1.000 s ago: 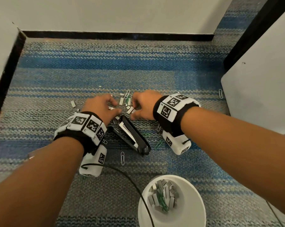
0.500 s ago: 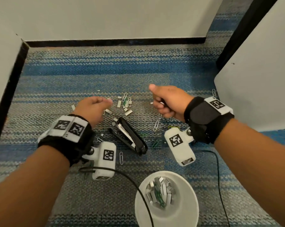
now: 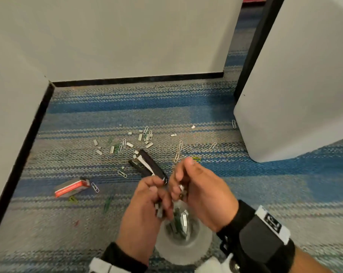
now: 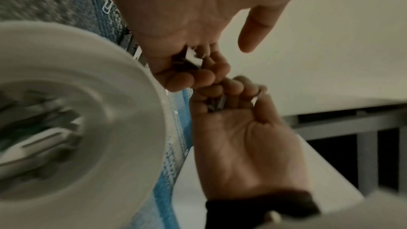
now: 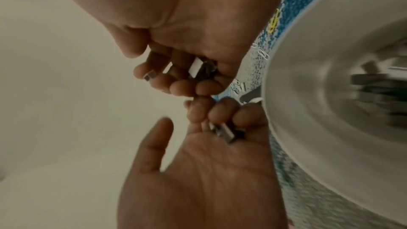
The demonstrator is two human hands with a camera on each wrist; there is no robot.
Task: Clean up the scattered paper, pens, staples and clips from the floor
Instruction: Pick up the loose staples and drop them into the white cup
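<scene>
Both hands hover together over the white bowl [image 3: 199, 251], which holds several staple strips and clips. My left hand [image 3: 160, 198] curls its fingers around a few staple strips [image 4: 193, 57]. My right hand [image 3: 178, 186] also grips staple strips [image 5: 196, 66] in curled fingers, its fingertips touching those of the left. More staple strips and paper clips [image 3: 141, 137] lie scattered on the striped carpet beyond the hands. A black stapler [image 3: 147, 163] lies open just past the left hand's fingers.
A red staple box [image 3: 72, 187] lies on the carpet to the left, with loose clips [image 3: 95, 187] near it. Silver paper clips [image 3: 176, 157] lie right of the stapler. A white panel [image 3: 294, 95] stands at the right; walls with black skirting close the back and left.
Both hands have left the scattered pile and drawn back toward me, now meeting above the bowl with staple strips held in them. The view has tilted up.
</scene>
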